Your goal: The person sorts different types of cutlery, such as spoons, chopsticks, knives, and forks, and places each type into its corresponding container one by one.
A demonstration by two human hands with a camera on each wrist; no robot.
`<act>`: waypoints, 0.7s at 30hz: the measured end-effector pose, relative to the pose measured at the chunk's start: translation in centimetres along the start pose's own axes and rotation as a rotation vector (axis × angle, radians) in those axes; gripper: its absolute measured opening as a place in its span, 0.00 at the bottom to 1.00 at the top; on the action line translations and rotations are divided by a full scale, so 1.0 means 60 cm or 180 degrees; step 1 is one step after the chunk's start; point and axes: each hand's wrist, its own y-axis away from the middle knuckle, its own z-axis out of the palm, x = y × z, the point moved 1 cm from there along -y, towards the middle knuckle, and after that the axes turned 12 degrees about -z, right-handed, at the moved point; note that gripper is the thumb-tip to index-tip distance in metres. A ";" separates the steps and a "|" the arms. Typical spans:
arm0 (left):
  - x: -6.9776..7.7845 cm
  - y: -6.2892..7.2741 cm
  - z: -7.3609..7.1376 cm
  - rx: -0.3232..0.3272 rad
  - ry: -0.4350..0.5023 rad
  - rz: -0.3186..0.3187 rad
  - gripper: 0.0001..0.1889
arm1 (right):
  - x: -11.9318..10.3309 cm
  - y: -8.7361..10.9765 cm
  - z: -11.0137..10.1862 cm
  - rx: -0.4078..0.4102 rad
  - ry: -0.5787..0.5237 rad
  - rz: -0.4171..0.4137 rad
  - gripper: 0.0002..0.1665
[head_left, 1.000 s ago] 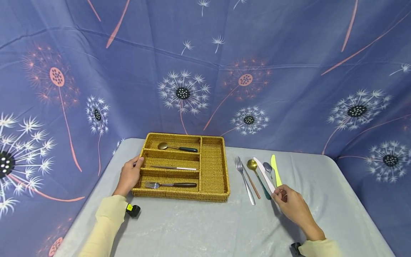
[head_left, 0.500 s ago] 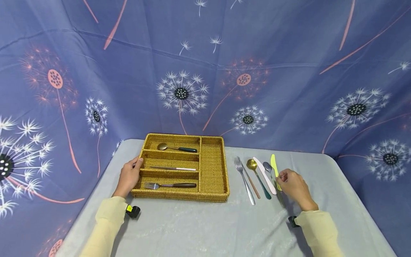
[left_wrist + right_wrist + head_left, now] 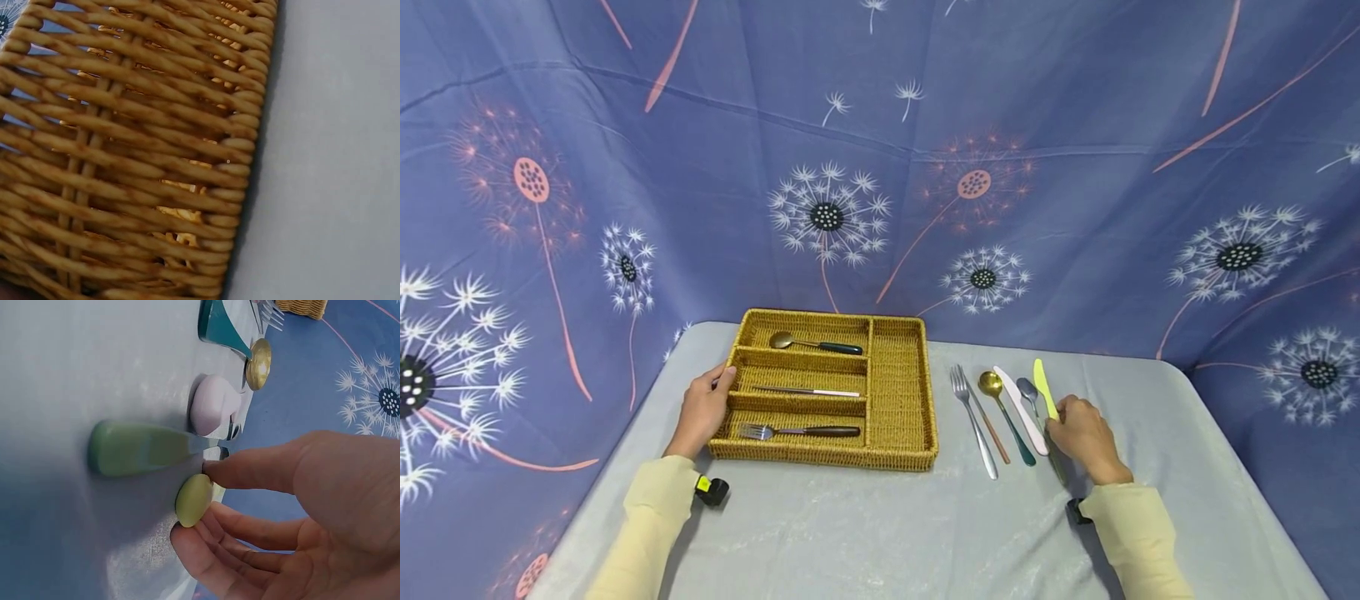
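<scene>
My left hand (image 3: 700, 412) grips the left wall of a golden woven cutlery tray (image 3: 897, 383); that wicker wall (image 3: 137, 144) fills much of the left wrist view. On the right, my right hand (image 3: 1084, 433) pinches the handle of a yellow knife (image 3: 1041, 383). Up close in the right wrist view, thumb and fingers stand around its rounded yellow end (image 3: 194, 501). Just left of it lies a spoon (image 3: 1027, 389) with a green handle (image 3: 137, 449). Beyond that are a pale pink knife (image 3: 1018, 408) and a gold spoon (image 3: 992, 384) with a dark green handle.
A silver fork (image 3: 973, 421) and a thin brown-handled utensil (image 3: 994, 429) lie between tray and gold spoon. Inside the tray, separate compartments hold a dark-handled spoon (image 3: 782, 340), a slim utensil (image 3: 808, 391) and a black-handled fork (image 3: 820, 432). Patterned blue cloth (image 3: 1075, 192) hangs behind the table.
My right hand has shifted from the handles of the pink knife and green-handled spoon rightward to the yellow knife's handle. The left hand stays on the tray.
</scene>
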 end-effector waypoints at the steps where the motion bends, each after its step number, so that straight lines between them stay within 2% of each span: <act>1: 0.000 0.000 0.000 -0.0003 0.0000 0.0002 0.34 | 0.000 0.000 -0.001 -0.0004 -0.0011 0.0009 0.21; 10: 0.000 0.002 0.003 -0.0047 0.0016 -0.0027 0.33 | 0.003 0.007 -0.006 -0.0094 -0.0062 0.0184 0.20; 16: -0.001 0.004 0.003 -0.0061 -0.0019 -0.0005 0.34 | 0.007 0.025 -0.012 -0.0206 -0.0097 0.0304 0.18; 21: 0.000 0.005 -0.001 -0.0057 -0.0033 -0.0014 0.35 | 0.007 0.043 -0.015 -0.0262 -0.0106 0.0280 0.18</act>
